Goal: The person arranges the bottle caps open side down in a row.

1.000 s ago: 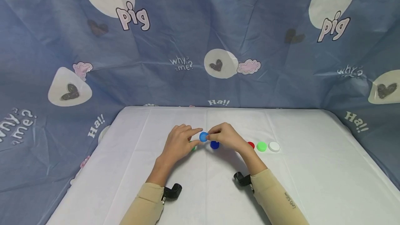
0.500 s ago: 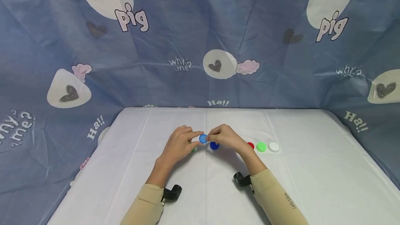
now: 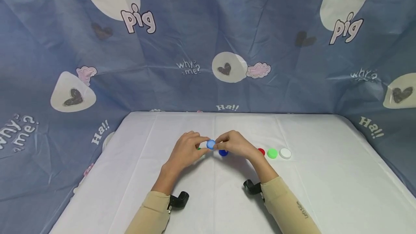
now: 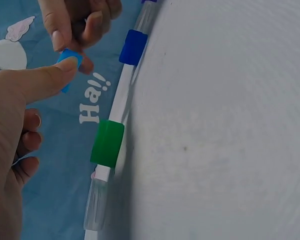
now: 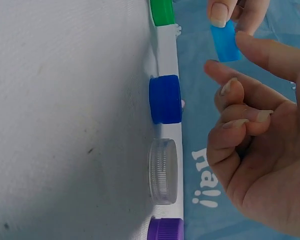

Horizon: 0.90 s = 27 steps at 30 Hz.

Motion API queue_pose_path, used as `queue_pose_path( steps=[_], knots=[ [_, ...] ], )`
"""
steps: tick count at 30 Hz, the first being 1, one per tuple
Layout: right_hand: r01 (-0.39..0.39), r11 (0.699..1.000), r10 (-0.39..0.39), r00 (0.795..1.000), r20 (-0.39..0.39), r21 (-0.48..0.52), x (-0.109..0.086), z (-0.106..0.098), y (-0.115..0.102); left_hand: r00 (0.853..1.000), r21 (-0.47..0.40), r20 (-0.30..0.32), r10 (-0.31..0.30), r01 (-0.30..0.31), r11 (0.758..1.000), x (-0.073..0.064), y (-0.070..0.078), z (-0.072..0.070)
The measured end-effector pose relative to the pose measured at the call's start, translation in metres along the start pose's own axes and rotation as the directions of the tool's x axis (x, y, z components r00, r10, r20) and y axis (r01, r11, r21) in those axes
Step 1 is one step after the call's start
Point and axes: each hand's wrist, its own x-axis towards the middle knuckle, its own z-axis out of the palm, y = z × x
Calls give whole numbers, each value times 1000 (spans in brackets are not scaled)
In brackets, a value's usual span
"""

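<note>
Above the white table, a light blue bottle cap (image 3: 211,144) is held between both hands. My left hand (image 3: 186,150) pinches it, the thumb pressed on its side in the left wrist view. From the other side, the thumb and index finger of my right hand (image 3: 236,143) stay at the cap's edge; the right wrist view shows the thumb touching it, the index contact less clearly. A dark blue cap (image 3: 223,152) lies just below on the table. Beside it to the left, a green cap (image 4: 108,143) is mostly covered by the left hand in the head view.
The caps lie in a row across the table (image 3: 201,205). To the right are a red cap (image 3: 261,151), a light green cap (image 3: 272,153) and a white cap (image 3: 285,153). Clear caps (image 5: 163,171) and a purple cap (image 5: 166,230) show in the wrist views. A printed cloth (image 3: 182,89) hangs behind.
The light blue cap, at first held by the right hand alone, has moved slightly down and left. The left thumb and index finger have closed on it.
</note>
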Motion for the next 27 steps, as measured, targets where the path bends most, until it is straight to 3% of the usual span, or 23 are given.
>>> queue_pose_path(
  steps=[8,16,27],
  knots=[
    [48,995,-55,996,-69,-91,2,6,-2,998,-16,24,-65,65,998,0,-5,1],
    [57,965,-95,986,-140,-255,1,10,-4,994,-19,35,-101,102,995,0,-5,2],
    [33,946,-85,985,-149,-323,2,13,-4,990,5,67,-126,126,992,0,-1,2]
  ],
)
